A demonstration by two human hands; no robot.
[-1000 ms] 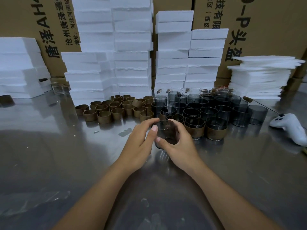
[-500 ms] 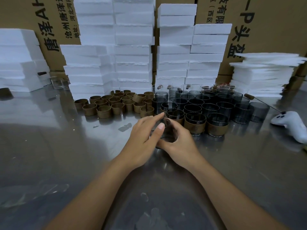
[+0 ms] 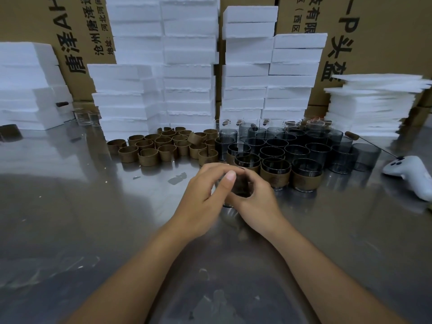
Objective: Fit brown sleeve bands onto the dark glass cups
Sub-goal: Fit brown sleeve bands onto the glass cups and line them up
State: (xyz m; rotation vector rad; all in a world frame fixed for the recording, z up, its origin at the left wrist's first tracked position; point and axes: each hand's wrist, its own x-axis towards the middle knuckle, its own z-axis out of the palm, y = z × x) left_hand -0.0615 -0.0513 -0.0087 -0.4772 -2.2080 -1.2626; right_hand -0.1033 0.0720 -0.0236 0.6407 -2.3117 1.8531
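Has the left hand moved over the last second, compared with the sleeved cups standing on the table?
Yes, slightly rightward: the left hand has closed toward the sleeved cups, its thumb now covering more of the held cup.

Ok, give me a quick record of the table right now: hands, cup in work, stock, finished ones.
hands: left hand and right hand both curl round the held cup
band on held cup: cannot tell, fingers cover it
loose bands: cluster left of the bare cups
banded cups: at least three, front row, just right of the hands
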